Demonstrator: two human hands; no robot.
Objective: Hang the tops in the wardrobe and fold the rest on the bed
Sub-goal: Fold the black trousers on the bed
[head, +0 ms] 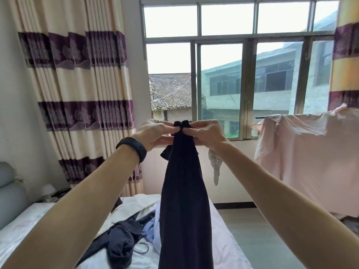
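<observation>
While both arms stretch out before the window [219,90], the left hand [155,133] and right hand [206,133] hold a dark garment [184,191] up by its top edge. Their fingers [169,130] are curled and pinch the cloth, knuckles almost touching. The garment hangs straight down over the bed [23,226], where a dark heap of clothes [120,239] and a pale blue piece [150,229] lie.

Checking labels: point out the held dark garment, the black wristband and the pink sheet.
dark garment [184,191], head view, middle of hanging cloth.
black wristband [133,148], head view, band on left wrist.
pink sheet [303,152], head view, middle of draped part.
</observation>
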